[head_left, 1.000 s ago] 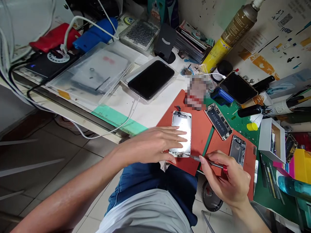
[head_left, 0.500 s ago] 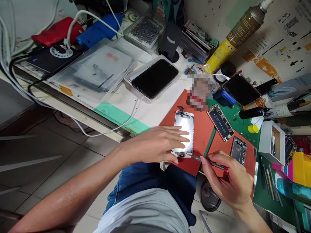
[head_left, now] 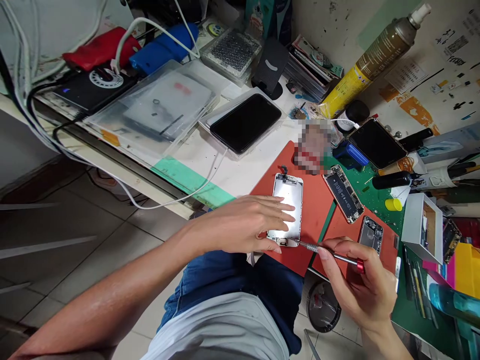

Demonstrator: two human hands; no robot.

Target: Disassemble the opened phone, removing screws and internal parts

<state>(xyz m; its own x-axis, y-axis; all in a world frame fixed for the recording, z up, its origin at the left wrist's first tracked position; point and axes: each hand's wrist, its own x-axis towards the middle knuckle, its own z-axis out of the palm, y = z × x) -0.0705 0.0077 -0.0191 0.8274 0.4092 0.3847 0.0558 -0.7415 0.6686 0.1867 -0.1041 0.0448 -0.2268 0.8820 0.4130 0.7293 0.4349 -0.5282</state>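
Lying under outspread left hand (head_left: 253, 222): screen panel (head_left: 288, 191); right hand (head_left: 365, 280) gripping tool (head_left: 310, 247) at panel's edge.

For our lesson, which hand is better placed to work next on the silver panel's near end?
Probably the right hand: its tool reaches that end; the left hand lies across the panel.

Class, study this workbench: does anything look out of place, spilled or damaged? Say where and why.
Small scraps litter the green mat near the opened phone, untidy beside its exposed parts. Orange-brown patches blotch the wall beside the spray can, as if stained or peeling.
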